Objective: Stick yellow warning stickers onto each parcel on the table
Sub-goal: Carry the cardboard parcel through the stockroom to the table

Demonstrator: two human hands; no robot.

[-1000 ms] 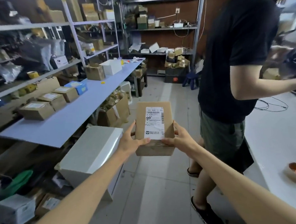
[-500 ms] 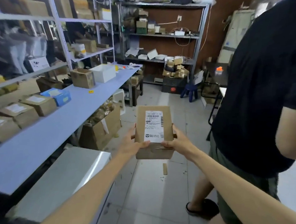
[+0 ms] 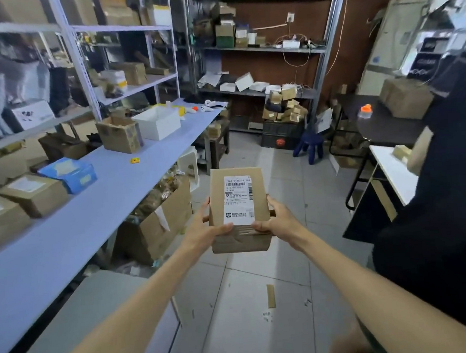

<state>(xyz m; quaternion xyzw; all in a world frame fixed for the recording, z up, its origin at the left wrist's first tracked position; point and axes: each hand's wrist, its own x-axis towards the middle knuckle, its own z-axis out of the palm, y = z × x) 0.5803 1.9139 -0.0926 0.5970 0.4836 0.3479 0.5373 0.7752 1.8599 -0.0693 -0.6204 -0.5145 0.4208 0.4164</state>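
Cardboard is what you have in hand: a small brown parcel (image 3: pixel 237 203), held out in front of you above the floor, to the right of the long table (image 3: pixel 66 241) and resting on nothing. Your left hand (image 3: pixel 202 230) grips its left edge and your right hand (image 3: pixel 281 222) its right edge. Both thumbs are curled over the near part of the top face, and your fingers wrap around the sides.

It looks light, since you carry it by its near end at arm's length and it stays level. The walls seem stiff, though the near end shows creases, so squeeze at the edges and corners rather than on the flat faces. The matte surface should not slip.

A white label (image 3: pixel 238 200) fills the middle of the top face. Keep your thumbs off it and off the bare strip beside it, where a sticker could go. One small yellow sticker (image 3: pixel 135 160) lies on the table, well apart from you, and other parcels (image 3: pixel 33 194) sit further left.
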